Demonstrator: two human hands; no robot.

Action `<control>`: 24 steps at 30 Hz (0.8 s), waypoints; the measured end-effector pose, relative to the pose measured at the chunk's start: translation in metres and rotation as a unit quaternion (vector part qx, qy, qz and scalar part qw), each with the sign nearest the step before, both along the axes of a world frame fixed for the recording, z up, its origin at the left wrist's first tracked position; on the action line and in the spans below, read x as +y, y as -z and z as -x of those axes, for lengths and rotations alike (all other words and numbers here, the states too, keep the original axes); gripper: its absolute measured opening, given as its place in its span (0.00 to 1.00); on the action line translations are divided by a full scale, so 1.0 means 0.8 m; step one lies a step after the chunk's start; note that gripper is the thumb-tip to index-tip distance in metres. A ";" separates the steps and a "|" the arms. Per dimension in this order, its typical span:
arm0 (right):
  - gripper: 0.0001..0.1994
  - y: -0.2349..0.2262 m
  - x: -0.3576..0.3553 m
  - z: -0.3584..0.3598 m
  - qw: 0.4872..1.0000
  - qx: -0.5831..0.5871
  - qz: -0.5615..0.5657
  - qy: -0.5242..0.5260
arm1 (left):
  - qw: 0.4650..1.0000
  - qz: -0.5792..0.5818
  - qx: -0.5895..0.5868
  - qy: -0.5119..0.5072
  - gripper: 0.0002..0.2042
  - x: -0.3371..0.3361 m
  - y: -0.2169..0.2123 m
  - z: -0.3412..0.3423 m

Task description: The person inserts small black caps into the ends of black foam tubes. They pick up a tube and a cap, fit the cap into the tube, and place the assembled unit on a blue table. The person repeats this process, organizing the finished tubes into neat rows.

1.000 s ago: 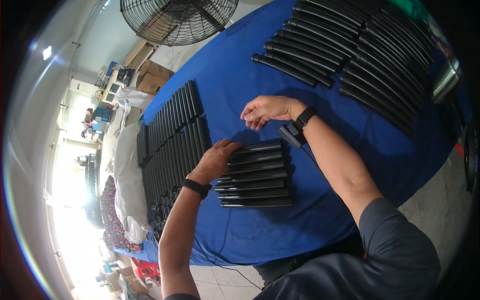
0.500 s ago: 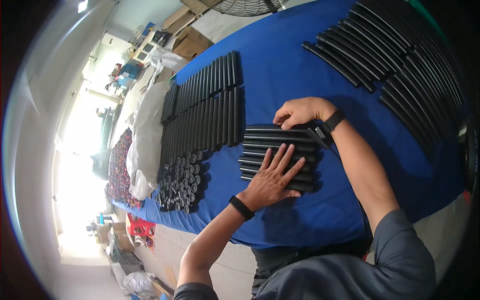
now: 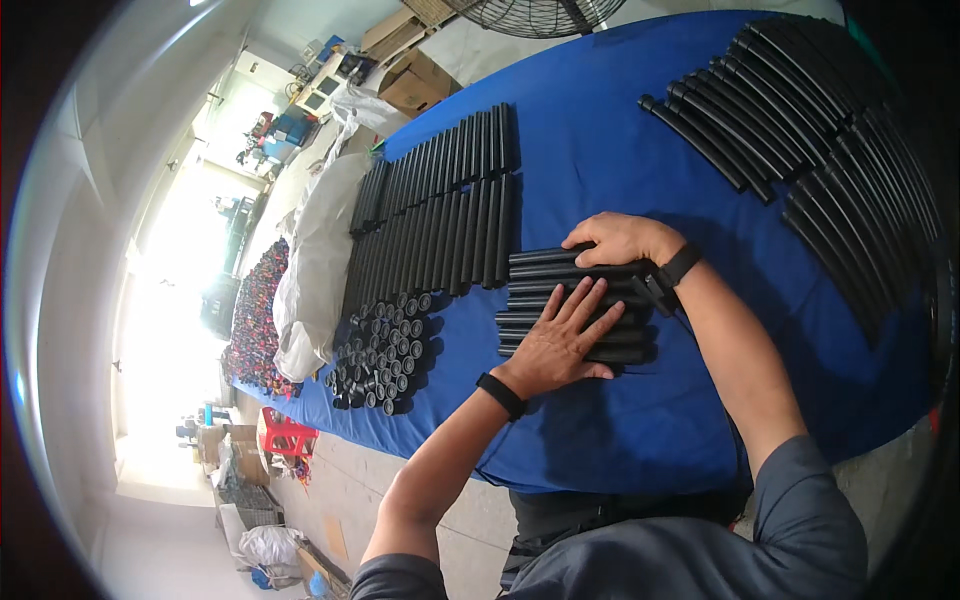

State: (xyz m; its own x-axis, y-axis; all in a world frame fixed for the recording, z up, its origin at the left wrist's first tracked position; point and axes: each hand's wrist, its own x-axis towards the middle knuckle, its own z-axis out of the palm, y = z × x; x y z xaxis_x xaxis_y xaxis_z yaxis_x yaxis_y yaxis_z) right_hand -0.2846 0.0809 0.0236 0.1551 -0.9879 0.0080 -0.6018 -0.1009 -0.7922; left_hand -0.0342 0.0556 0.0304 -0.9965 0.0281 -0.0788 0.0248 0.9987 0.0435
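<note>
A person's left hand (image 3: 560,347) lay palm-down, fingers spread open, across a side-by-side row of black tubes (image 3: 538,273) on a blue-covered table (image 3: 585,120). The right hand (image 3: 625,240) bent over the row's far edge, its fingers curled at the outermost tube; whether they gripped it could not be told. Small round black fittings (image 3: 385,355) lay heaped to the left, near a double bank of upright-ranked dark rods (image 3: 450,225), while longer black pieces (image 3: 790,125) fanned across the table's far right.
</note>
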 end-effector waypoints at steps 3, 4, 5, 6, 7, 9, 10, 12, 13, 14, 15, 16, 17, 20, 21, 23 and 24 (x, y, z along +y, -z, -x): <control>0.25 0.001 -0.005 -0.008 1.000 0.025 0.006 0.005 | 1.000 0.006 -0.001 0.001 0.49 -0.004 -0.002 -0.002; 0.25 0.000 -0.005 -0.013 1.000 0.027 -0.004 0.011 | 1.000 0.009 -0.002 0.000 0.49 -0.005 -0.002 -0.004; 0.24 0.000 -0.003 -0.014 1.000 0.023 -0.008 0.009 | 1.000 0.012 -0.003 -0.001 0.49 -0.005 0.000 -0.005; 0.25 0.001 -0.003 -0.008 1.000 0.012 -0.007 0.007 | 1.000 0.010 -0.007 -0.003 0.50 -0.005 -0.003 -0.001; 0.25 0.002 -0.004 -0.004 1.000 0.002 -0.006 0.004 | 1.000 0.008 -0.011 -0.005 0.50 -0.003 -0.004 0.000; 0.24 0.001 -0.001 0.004 1.000 -0.029 -0.009 0.005 | 1.000 0.016 -0.015 -0.020 0.52 0.000 -0.006 0.001; 0.24 -0.001 0.002 0.007 0.999 -0.049 -0.012 0.008 | 1.000 0.011 -0.020 -0.021 0.53 0.000 -0.010 -0.001; 0.24 0.002 0.002 0.015 0.996 -0.089 -0.007 0.012 | 0.999 -0.001 -0.029 -0.024 0.55 -0.004 -0.024 -0.007; 0.24 0.012 -0.002 0.026 0.994 -0.108 0.002 0.016 | 0.999 0.008 -0.035 -0.030 0.57 -0.007 -0.026 -0.007; 0.24 0.024 -0.005 0.037 0.992 -0.125 0.012 0.019 | 0.999 -0.004 -0.027 -0.029 0.56 -0.011 -0.028 -0.004; 0.24 0.030 -0.009 0.037 0.987 -0.158 0.035 0.012 | 0.999 -0.015 -0.022 -0.035 0.56 -0.017 -0.030 -0.007; 0.24 0.037 -0.008 0.041 0.986 -0.162 0.032 0.015 | 0.999 -0.027 -0.017 -0.040 0.55 -0.022 -0.033 -0.009; 0.24 0.043 -0.006 0.047 0.986 -0.166 0.028 0.019 | 0.999 -0.017 -0.011 -0.035 0.54 -0.026 -0.036 -0.010; 0.22 0.047 -0.010 0.042 0.963 -0.267 0.019 0.027 | 0.998 -0.013 -0.004 -0.061 0.52 -0.060 -0.055 -0.026; 0.22 0.039 -0.004 0.045 0.955 -0.292 0.006 0.051 | 0.997 0.014 0.030 -0.072 0.45 -0.073 -0.071 -0.025; 0.21 0.026 0.003 0.047 0.942 -0.319 -0.014 0.099 | 0.992 0.004 0.064 -0.110 0.36 -0.122 -0.087 -0.035; 0.21 0.025 0.005 0.048 0.939 -0.317 -0.021 0.129 | 0.987 0.022 0.092 -0.130 0.30 -0.153 -0.085 -0.045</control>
State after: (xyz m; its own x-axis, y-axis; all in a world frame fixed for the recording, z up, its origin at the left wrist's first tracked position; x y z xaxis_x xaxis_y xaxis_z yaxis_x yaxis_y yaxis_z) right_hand -0.3233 0.0846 0.0040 -0.1124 -0.9934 -0.0223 -0.0070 0.0232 -0.9997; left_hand 0.0021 -0.0672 0.0982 -0.9674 -0.2291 0.1078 -0.2283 0.9734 0.0194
